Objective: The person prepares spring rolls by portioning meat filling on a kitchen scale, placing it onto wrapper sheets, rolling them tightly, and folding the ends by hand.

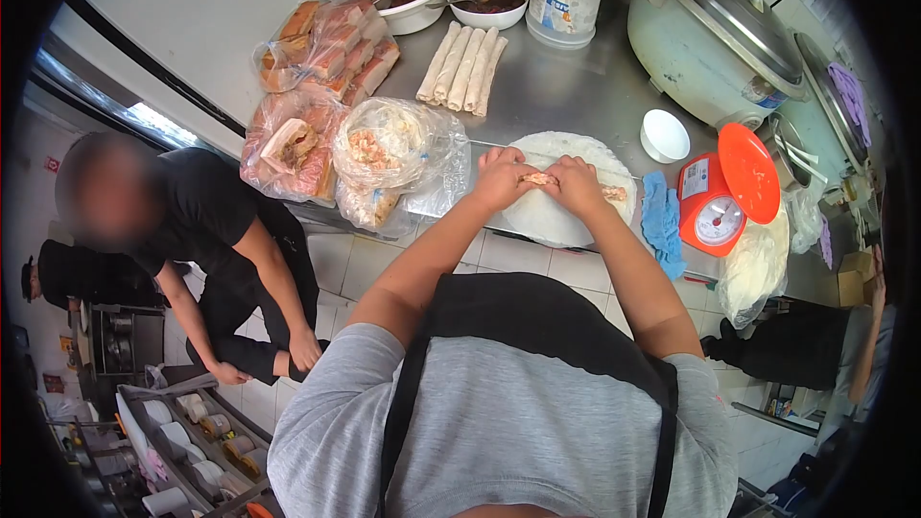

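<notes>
My left hand (502, 178) and my right hand (577, 186) are close together over a stack of round white wrapper sheets (547, 224). Both have their fingers curled in, pinching a small strip of pinkish meat filling (539, 178) between them. More of the filling lies on the sheet just right of my right hand. Beyond my hands, several rolled white wraps (463, 68) lie side by side on the steel counter. To the left, a clear plastic bag (379, 149) holds chopped pinkish filling.
Bagged meat slabs (331, 48) crowd the counter's left side. A white bowl (665, 136), a blue cloth (661, 223) and a red scale (712, 206) are at right. Behind stand a blue-lidded tub (566, 0) and a large cooker (710, 48). A seated person (221, 230) is at left.
</notes>
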`<state>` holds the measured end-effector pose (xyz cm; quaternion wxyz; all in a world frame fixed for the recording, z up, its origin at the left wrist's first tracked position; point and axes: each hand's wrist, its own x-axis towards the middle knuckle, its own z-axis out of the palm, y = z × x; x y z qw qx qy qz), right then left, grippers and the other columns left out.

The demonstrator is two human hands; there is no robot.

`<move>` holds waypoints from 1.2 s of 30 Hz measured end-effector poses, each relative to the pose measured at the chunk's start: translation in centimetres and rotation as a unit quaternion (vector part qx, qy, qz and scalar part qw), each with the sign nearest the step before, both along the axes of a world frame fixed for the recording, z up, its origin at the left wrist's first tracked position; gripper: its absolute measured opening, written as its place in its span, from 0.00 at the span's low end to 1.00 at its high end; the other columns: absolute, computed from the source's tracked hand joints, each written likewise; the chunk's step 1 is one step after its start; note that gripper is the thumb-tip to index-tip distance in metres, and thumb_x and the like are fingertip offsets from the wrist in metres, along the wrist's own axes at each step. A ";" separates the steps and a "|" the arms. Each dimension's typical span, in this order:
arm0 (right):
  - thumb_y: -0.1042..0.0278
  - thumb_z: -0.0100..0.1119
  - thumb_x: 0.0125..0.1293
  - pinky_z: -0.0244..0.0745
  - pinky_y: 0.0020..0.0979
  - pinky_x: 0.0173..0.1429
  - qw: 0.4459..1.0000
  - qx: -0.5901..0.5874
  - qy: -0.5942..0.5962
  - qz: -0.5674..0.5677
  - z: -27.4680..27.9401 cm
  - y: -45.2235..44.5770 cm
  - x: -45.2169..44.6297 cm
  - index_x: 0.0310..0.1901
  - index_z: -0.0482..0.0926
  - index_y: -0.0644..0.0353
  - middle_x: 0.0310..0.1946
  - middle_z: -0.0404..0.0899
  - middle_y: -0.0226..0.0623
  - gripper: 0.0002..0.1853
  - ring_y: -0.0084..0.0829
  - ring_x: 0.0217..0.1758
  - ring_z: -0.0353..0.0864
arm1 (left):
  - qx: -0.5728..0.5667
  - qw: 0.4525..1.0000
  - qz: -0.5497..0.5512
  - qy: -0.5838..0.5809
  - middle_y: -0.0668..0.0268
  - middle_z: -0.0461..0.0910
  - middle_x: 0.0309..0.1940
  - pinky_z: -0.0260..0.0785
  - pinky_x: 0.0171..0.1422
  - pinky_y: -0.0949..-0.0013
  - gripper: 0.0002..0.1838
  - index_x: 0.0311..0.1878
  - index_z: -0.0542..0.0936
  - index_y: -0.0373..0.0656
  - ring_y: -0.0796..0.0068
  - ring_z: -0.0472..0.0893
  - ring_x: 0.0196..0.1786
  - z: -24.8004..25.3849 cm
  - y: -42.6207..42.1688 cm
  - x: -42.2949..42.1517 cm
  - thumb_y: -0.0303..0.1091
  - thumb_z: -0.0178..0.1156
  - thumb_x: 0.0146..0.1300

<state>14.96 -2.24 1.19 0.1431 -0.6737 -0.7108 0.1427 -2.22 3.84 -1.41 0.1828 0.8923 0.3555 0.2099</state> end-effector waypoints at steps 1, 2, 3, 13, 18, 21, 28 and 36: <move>0.57 0.65 0.47 0.59 0.39 0.54 1.000 -0.006 -0.002 0.005 0.4 -0.1 0.1 0.42 0.79 0.52 0.40 0.73 0.32 0.19 0.35 0.50 0.68 | -0.007 1.000 0.002 0.006 0.70 0.70 0.44 0.49 0.57 0.60 0.19 0.45 0.82 0.60 0.66 0.63 0.51 0.2 0.0 -0.1 0.45 0.66 0.47; 0.57 0.64 0.48 0.59 0.39 0.53 1.000 0.026 -0.002 -0.003 0.5 -0.3 0.1 0.41 0.79 0.52 0.40 0.73 0.32 0.18 0.35 0.50 0.68 | -0.014 1.000 0.002 0.011 0.70 0.70 0.44 0.49 0.57 0.60 0.18 0.45 0.82 0.60 0.66 0.63 0.51 0.6 0.0 -0.1 0.45 0.65 0.47; 0.58 0.64 0.48 0.60 0.39 0.53 0.998 0.057 -0.001 -0.011 0.5 -0.7 0.2 0.41 0.80 0.52 0.40 0.73 0.32 0.17 0.35 0.50 0.68 | -0.003 1.000 0.002 -0.005 0.71 0.71 0.43 0.49 0.56 0.60 0.16 0.44 0.82 0.60 0.66 0.63 0.51 0.7 -0.1 -0.1 0.44 0.65 0.48; 0.57 0.64 0.48 0.60 0.38 0.53 0.999 0.043 -0.009 0.022 0.7 -1.0 1.6 0.40 0.80 0.52 0.41 0.73 0.32 0.17 0.36 0.50 0.68 | 0.054 0.997 -0.028 -0.047 0.73 0.72 0.39 0.50 0.55 0.61 0.12 0.40 0.84 0.60 0.69 0.65 0.48 0.1 -0.5 1.5 0.44 0.63 0.50; 0.59 0.64 0.48 0.60 0.38 0.53 0.999 0.032 -0.010 0.020 -0.2 -0.8 2.3 0.39 0.80 0.51 0.39 0.73 0.32 0.15 0.35 0.49 0.69 | 0.077 0.996 -0.033 -0.040 0.74 0.73 0.38 0.50 0.54 0.60 0.11 0.38 0.84 0.60 0.69 0.66 0.48 0.2 -0.6 2.1 0.44 0.63 0.50; 0.59 0.64 0.48 0.59 0.38 0.52 0.998 0.060 0.000 0.030 0.0 -1.2 2.7 0.38 0.81 0.50 0.37 0.74 0.30 0.14 0.35 0.48 0.69 | 0.088 0.995 -0.037 -0.031 0.74 0.73 0.38 0.50 0.54 0.60 0.11 0.38 0.84 0.60 0.69 0.66 0.47 0.2 -0.6 2.2 0.45 0.63 0.50; 0.58 0.63 0.48 0.59 0.40 0.52 0.999 0.030 -0.013 0.038 0.4 -1.5 3.9 0.36 0.82 0.46 0.37 0.75 0.29 0.12 0.34 0.48 0.69 | 0.099 0.994 -0.037 -0.025 0.74 0.73 0.37 0.50 0.53 0.60 0.11 0.38 0.84 0.59 0.70 0.66 0.47 0.3 -0.9 2.4 0.44 0.63 0.50; 0.58 0.64 0.47 0.59 0.39 0.52 0.998 0.064 0.005 0.024 -0.4 -2.9 5.8 0.38 0.82 0.44 0.36 0.74 0.27 0.13 0.33 0.47 0.69 | 0.150 0.987 -0.049 -0.026 0.76 0.75 0.31 0.51 0.51 0.60 0.12 0.41 0.83 0.59 0.72 0.69 0.43 0.5 -2.2 4.8 0.44 0.61 0.51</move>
